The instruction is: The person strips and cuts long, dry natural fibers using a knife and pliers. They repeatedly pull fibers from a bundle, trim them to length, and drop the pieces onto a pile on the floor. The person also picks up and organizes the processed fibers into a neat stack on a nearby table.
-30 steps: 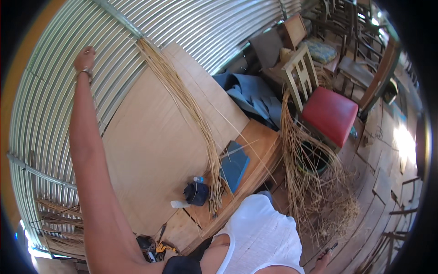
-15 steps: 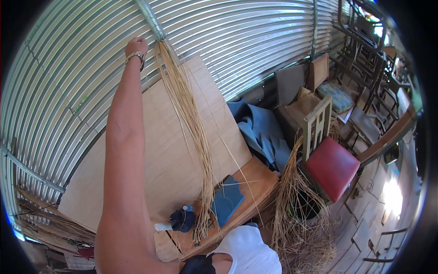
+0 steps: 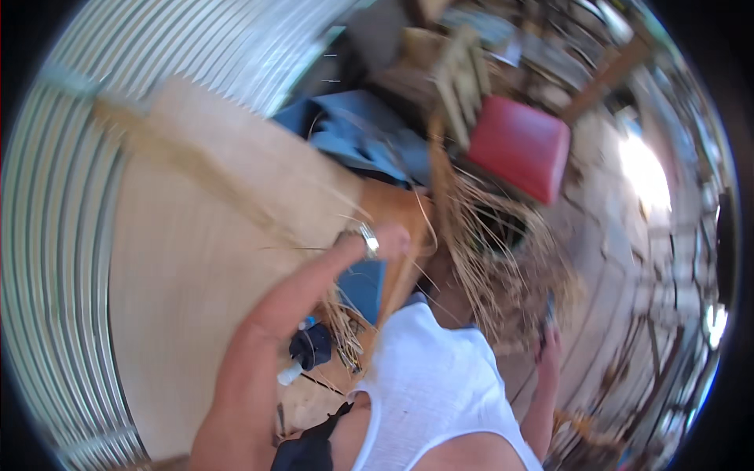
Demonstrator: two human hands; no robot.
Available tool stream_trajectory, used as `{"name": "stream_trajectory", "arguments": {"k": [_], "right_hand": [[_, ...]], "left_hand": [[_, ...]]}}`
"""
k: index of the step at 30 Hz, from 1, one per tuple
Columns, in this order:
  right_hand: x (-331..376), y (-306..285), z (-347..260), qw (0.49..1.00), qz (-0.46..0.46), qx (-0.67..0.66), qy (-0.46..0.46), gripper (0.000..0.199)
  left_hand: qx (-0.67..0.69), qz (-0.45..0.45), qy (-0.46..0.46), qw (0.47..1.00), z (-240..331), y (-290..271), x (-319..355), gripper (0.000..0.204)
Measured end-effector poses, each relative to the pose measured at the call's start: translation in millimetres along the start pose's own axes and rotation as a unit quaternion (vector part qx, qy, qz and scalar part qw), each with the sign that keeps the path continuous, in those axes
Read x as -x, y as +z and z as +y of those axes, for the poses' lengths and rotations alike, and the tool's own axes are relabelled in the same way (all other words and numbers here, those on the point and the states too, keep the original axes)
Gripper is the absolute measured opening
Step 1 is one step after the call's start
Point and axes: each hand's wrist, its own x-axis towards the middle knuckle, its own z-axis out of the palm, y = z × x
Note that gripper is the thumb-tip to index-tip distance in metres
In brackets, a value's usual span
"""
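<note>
My left hand [image 3: 391,241], with a metal watch on its wrist, is closed in a blurred fist above the edge of the wooden bench [image 3: 397,206]. A pale straw strand [image 3: 431,224] curves right beside the fist; whether the fingers hold it is hidden. At the upper left hangs a long bundle of straw strands [image 3: 196,161], fixed near a metal bar [image 3: 69,79]; its lower ends [image 3: 341,330] reach the bench. Low on the right, my right hand [image 3: 551,347] grips a small dark tool [image 3: 548,311], too smeared to name exactly.
A large plywood sheet [image 3: 181,314] leans against the corrugated metal wall [image 3: 71,235]. On the bench are a blue flat piece [image 3: 363,289] and a dark pouch [image 3: 311,345]. More straw [image 3: 463,228] hangs beside a red-seated chair [image 3: 520,147]. Blue-grey material [image 3: 365,137] is heaped behind.
My left hand has come down from high beside the bundle's top to over the bench. My right hand has come into view. The view has swung to the right and is blurred.
</note>
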Motion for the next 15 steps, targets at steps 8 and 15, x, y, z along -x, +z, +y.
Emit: {"name": "stream_trajectory", "arguments": {"k": [8,15], "right_hand": [[32.9,78.4,-14.5,0.997,-0.074,0.033,0.019,0.018],[61.6,-89.8,79.5,0.989,0.056,0.138,0.020,0.019]], "left_hand": [[0.362,-0.179,0.163,0.900,196.7,110.1,-101.1,0.024],[0.076,-0.223,0.071,0.969,96.5,75.9,-103.6,0.034]]}}
